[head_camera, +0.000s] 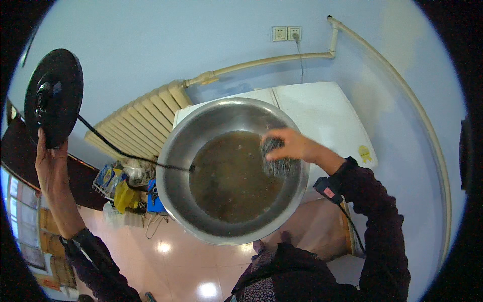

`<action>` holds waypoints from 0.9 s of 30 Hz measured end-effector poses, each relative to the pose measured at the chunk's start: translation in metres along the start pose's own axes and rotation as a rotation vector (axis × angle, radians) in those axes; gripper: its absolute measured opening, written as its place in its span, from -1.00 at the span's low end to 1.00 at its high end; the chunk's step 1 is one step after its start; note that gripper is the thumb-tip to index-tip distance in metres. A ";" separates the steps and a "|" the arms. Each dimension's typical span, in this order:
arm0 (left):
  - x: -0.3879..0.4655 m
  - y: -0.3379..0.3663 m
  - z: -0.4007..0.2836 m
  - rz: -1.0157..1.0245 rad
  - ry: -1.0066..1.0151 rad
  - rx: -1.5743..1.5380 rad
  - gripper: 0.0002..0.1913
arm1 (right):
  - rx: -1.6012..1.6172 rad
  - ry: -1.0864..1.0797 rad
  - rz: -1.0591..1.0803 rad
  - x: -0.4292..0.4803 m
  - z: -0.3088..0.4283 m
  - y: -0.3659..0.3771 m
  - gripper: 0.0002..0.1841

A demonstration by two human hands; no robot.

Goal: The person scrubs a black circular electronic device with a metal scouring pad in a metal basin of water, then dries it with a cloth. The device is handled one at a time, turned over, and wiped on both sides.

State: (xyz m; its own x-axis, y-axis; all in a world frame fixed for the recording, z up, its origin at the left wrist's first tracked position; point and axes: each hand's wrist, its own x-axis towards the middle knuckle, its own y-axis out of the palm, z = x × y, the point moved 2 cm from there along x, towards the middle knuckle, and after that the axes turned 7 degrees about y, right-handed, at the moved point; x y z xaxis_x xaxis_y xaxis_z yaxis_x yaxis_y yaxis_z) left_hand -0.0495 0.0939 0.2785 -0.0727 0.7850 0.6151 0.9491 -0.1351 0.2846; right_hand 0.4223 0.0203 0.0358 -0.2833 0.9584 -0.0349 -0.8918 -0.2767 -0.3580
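A wide stainless steel basin [174,204] holds murky brown water [234,177]. My left hand [54,166] is raised at the far left, gripping the lower edge of a glossy black disc [56,94] with a raised centre; its exact kind is unclear. From beside the disc a black cord [124,153] runs down to the basin, its dark end against the inner left wall. Over the basin's right inner side, my right hand [288,145] grips a grey mesh-like scouring pad [279,162], blurred at its lower part. Whether the pad touches the water cannot be told.
The basin stands on a white appliance top [320,113], against a wall with sockets [287,33] and a pipe [264,62]. A cream radiator [139,117] is behind left. Below it are a wire basket [107,185] and bags. A black plug-like box [327,190] hangs near my right sleeve.
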 end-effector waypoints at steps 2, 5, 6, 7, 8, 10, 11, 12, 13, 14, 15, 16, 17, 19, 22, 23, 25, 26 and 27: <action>0.002 -0.004 0.004 -0.024 0.004 0.029 -0.66 | 0.240 0.100 0.068 0.001 -0.006 -0.001 -0.61; 0.010 -0.016 0.014 -0.097 0.045 0.085 -0.65 | -0.092 0.085 0.156 0.000 -0.013 -0.002 -0.59; 0.013 -0.022 0.017 -0.124 0.083 0.173 -0.64 | -0.085 0.063 0.111 0.000 -0.014 -0.002 -0.58; 0.016 -0.026 0.022 -0.108 0.061 0.126 -0.64 | -0.078 0.097 0.084 -0.002 -0.015 -0.002 -0.57; 0.017 -0.031 0.024 -0.098 0.055 0.149 -0.64 | 0.334 0.138 0.102 -0.003 -0.016 -0.001 -0.53; 0.019 -0.037 0.028 -0.084 0.059 0.155 -0.64 | -0.186 0.059 0.191 -0.005 -0.010 0.002 -0.53; 0.020 -0.039 0.029 -0.084 0.070 0.131 -0.65 | -0.471 0.083 0.247 -0.005 -0.008 0.003 -0.53; 0.021 -0.039 0.029 -0.035 0.095 0.163 -0.64 | -0.500 0.001 0.202 -0.007 -0.002 0.001 -0.58; 0.022 -0.040 0.030 -0.081 0.053 0.066 -0.64 | -0.148 -0.037 0.124 -0.010 0.003 -0.006 -0.60; 0.022 -0.041 0.029 -0.081 0.023 0.027 -0.64 | 0.168 0.004 0.058 -0.013 0.007 -0.016 -0.62; 0.022 -0.042 0.029 -0.158 0.008 0.021 -0.64 | 0.528 -0.021 0.030 -0.015 0.011 -0.026 -0.64; 0.022 -0.040 0.028 -0.122 -0.021 -0.027 -0.63 | 0.462 0.001 0.027 -0.017 0.012 -0.034 -0.66; 0.023 -0.040 0.027 -0.159 -0.030 -0.049 -0.63 | 0.370 0.080 -0.067 -0.018 0.010 -0.042 -0.66; 0.023 -0.039 0.026 -0.174 0.010 0.024 -0.62 | 0.233 0.089 -0.184 -0.021 0.002 -0.062 -0.66; 0.014 -0.038 0.027 -0.073 0.143 0.377 -0.61 | 0.342 0.206 -0.423 -0.032 -0.031 -0.096 -0.70; 0.011 -0.037 0.028 -0.008 0.192 0.528 -0.61 | 0.305 0.273 -0.450 -0.037 -0.047 -0.102 -0.69; 0.007 -0.033 0.030 0.086 0.264 0.697 -0.62 | 0.225 0.406 -0.512 -0.050 -0.084 -0.112 -0.69; 0.004 -0.031 0.030 0.110 0.290 0.721 -0.62 | 0.161 0.436 -0.539 -0.056 -0.101 -0.116 -0.68; 0.007 -0.031 0.029 -0.024 0.207 0.592 -0.64 | 0.084 0.459 -0.563 -0.061 -0.119 -0.118 -0.67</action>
State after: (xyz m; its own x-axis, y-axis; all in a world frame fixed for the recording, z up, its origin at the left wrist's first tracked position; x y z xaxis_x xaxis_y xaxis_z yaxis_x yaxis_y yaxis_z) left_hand -0.0710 0.1208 0.2524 -0.0981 0.6425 0.7599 0.9510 0.2856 -0.1186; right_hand 0.5869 0.0033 -0.0310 0.3867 0.8845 -0.2610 -0.8877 0.2803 -0.3652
